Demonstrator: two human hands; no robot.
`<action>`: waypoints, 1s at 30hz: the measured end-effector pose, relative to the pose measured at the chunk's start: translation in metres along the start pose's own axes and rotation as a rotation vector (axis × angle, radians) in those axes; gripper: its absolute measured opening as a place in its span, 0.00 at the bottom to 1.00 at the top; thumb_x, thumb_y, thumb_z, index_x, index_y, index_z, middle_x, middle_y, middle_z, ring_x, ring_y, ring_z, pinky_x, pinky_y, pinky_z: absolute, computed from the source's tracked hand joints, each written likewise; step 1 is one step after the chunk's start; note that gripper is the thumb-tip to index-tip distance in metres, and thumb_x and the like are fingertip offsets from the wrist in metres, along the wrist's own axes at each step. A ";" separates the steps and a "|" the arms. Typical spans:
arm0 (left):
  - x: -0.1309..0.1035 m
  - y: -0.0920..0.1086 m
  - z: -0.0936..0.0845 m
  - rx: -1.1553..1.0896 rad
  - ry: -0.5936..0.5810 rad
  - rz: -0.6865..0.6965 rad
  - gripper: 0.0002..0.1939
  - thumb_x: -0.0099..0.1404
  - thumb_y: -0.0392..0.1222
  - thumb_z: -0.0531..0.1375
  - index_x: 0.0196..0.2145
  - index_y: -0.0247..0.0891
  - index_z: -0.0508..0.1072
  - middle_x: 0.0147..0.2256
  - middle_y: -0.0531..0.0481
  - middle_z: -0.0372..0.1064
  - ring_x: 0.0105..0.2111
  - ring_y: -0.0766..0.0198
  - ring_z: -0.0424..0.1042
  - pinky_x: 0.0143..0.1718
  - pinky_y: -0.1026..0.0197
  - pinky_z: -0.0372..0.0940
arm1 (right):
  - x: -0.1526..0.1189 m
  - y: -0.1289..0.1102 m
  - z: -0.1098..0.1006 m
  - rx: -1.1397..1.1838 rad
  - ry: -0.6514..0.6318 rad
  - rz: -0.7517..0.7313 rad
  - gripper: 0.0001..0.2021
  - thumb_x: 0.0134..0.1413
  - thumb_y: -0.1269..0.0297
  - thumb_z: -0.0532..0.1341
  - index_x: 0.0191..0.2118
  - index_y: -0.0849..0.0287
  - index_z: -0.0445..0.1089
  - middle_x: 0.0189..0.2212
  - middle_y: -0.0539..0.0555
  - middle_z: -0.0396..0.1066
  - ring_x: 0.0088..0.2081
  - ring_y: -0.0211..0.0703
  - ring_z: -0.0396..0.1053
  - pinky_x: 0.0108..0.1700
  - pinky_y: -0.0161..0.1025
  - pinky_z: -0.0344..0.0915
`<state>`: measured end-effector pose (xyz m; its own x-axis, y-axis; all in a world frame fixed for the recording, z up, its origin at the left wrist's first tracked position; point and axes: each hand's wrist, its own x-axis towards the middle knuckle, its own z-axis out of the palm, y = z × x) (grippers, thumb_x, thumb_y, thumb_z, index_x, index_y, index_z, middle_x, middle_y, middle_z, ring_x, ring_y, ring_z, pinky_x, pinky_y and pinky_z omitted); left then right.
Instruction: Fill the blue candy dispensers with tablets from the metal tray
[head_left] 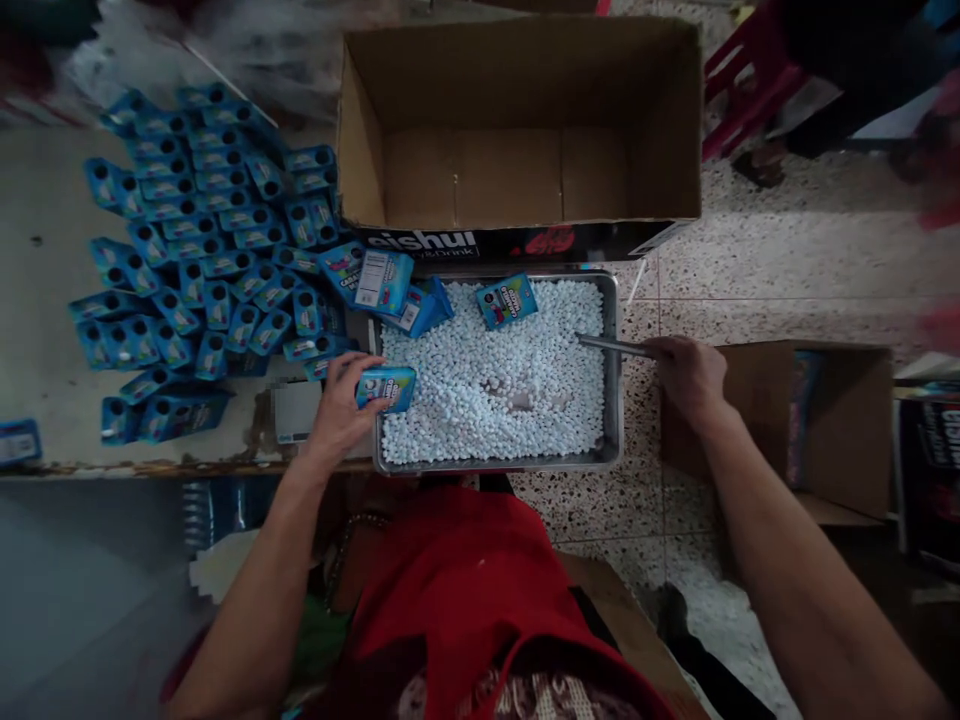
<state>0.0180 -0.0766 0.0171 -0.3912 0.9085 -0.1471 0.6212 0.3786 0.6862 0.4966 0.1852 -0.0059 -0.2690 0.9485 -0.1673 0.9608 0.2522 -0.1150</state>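
Observation:
A metal tray (616, 400) holds many small pale blue-white pellets (450, 420). At its left edge my left hand (346, 405) grips a small blue box (391, 388) between thumb and fingers. My right hand (688, 375) is closed round the handle of a metal utensil (619, 346), whose far end meets the pellets at the tray's right side. One blue box (507, 301) lies on the pellets near the back, and a few more blue boxes (384, 281) overlap the back left corner. Many small blue boxes (217, 200) stand crowded on the table to the left.
A large open cardboard box (517, 180) stands behind the tray. Another open carton (840, 430) is at the right, beyond my right hand. A pink chair (750, 70) and a person's foot (761, 165) show at the upper right. The table's front edge (150, 468) runs left.

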 end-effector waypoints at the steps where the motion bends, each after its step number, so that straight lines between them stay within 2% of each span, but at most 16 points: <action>1: -0.001 -0.004 0.001 0.001 0.029 -0.027 0.30 0.50 0.40 0.72 0.52 0.44 0.71 0.56 0.44 0.64 0.58 0.46 0.66 0.62 0.44 0.62 | 0.009 -0.008 0.009 0.012 -0.031 -0.032 0.14 0.64 0.61 0.60 0.47 0.55 0.82 0.43 0.60 0.81 0.42 0.53 0.76 0.39 0.42 0.61; 2: -0.001 -0.006 0.006 -0.009 0.060 -0.064 0.34 0.49 0.40 0.73 0.53 0.43 0.69 0.55 0.44 0.64 0.57 0.47 0.67 0.61 0.45 0.64 | 0.015 -0.022 0.020 0.046 -0.066 -0.065 0.14 0.64 0.61 0.60 0.48 0.54 0.82 0.44 0.59 0.81 0.42 0.53 0.76 0.40 0.42 0.62; 4: -0.003 -0.004 0.025 -0.058 0.119 -0.134 0.34 0.47 0.41 0.74 0.51 0.42 0.68 0.51 0.45 0.69 0.51 0.50 0.72 0.56 0.48 0.68 | 0.018 -0.062 0.046 0.163 -0.136 -0.121 0.13 0.64 0.62 0.62 0.48 0.54 0.82 0.44 0.58 0.82 0.43 0.52 0.77 0.41 0.41 0.63; 6: -0.008 0.001 0.051 -0.127 0.179 -0.170 0.29 0.51 0.43 0.74 0.48 0.41 0.69 0.46 0.47 0.72 0.47 0.54 0.74 0.53 0.51 0.69 | 0.015 -0.109 0.075 0.319 -0.192 -0.169 0.12 0.63 0.62 0.63 0.47 0.53 0.83 0.43 0.56 0.82 0.44 0.51 0.77 0.43 0.40 0.65; 8: -0.016 0.006 0.075 -0.182 0.253 -0.176 0.24 0.56 0.45 0.71 0.48 0.41 0.69 0.46 0.46 0.73 0.49 0.56 0.74 0.55 0.52 0.69 | 0.009 -0.151 0.100 0.476 -0.225 -0.199 0.11 0.60 0.61 0.65 0.44 0.53 0.83 0.42 0.55 0.82 0.44 0.50 0.78 0.45 0.40 0.66; 10: -0.025 0.006 0.087 -0.185 0.308 -0.170 0.20 0.60 0.44 0.68 0.49 0.41 0.70 0.49 0.45 0.72 0.52 0.56 0.73 0.57 0.52 0.68 | 0.005 -0.177 0.115 0.628 -0.253 -0.180 0.09 0.57 0.62 0.66 0.41 0.54 0.84 0.40 0.54 0.82 0.43 0.50 0.77 0.46 0.40 0.67; 12: -0.031 0.005 0.085 -0.141 0.310 -0.149 0.17 0.62 0.41 0.66 0.49 0.42 0.72 0.49 0.45 0.72 0.53 0.55 0.72 0.57 0.52 0.67 | 0.001 -0.186 0.118 0.776 -0.303 -0.101 0.10 0.54 0.60 0.67 0.38 0.56 0.83 0.34 0.54 0.82 0.38 0.48 0.77 0.41 0.40 0.68; 15: -0.030 0.006 0.067 -0.049 0.247 -0.093 0.19 0.60 0.35 0.64 0.50 0.43 0.75 0.48 0.46 0.73 0.52 0.55 0.72 0.57 0.53 0.67 | -0.005 -0.178 0.098 0.984 -0.419 0.017 0.15 0.48 0.55 0.69 0.37 0.61 0.83 0.24 0.52 0.77 0.25 0.41 0.69 0.30 0.37 0.64; 18: -0.017 0.017 0.050 0.056 0.177 -0.015 0.24 0.58 0.28 0.61 0.51 0.44 0.77 0.47 0.47 0.74 0.51 0.54 0.72 0.56 0.53 0.67 | -0.013 -0.171 0.057 1.107 -0.530 0.002 0.17 0.44 0.53 0.71 0.37 0.62 0.83 0.22 0.51 0.75 0.22 0.35 0.62 0.27 0.35 0.59; 22: 0.000 0.037 0.042 0.186 0.094 0.078 0.26 0.56 0.26 0.60 0.51 0.42 0.79 0.44 0.46 0.74 0.46 0.52 0.71 0.53 0.51 0.67 | -0.017 -0.182 -0.008 0.983 -0.562 -0.107 0.14 0.49 0.56 0.69 0.38 0.60 0.83 0.22 0.51 0.74 0.23 0.35 0.64 0.26 0.35 0.59; 26: 0.005 0.046 0.042 0.235 0.039 0.176 0.25 0.57 0.26 0.61 0.52 0.41 0.79 0.43 0.45 0.73 0.46 0.52 0.70 0.52 0.51 0.66 | -0.021 -0.219 -0.059 0.631 -0.415 -0.306 0.09 0.53 0.64 0.65 0.35 0.57 0.83 0.25 0.54 0.77 0.27 0.41 0.70 0.31 0.38 0.62; 30: 0.007 0.048 0.049 0.205 0.024 0.246 0.23 0.61 0.28 0.61 0.53 0.40 0.77 0.45 0.43 0.73 0.48 0.52 0.70 0.52 0.51 0.66 | -0.032 -0.278 -0.084 0.279 -0.287 -0.473 0.10 0.52 0.71 0.62 0.32 0.56 0.83 0.26 0.56 0.77 0.31 0.46 0.72 0.34 0.40 0.62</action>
<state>0.0784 -0.0431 0.0141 -0.2269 0.9736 0.0241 0.8221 0.1782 0.5407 0.2435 0.1009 0.1140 -0.7063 0.6467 -0.2881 0.6897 0.5366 -0.4862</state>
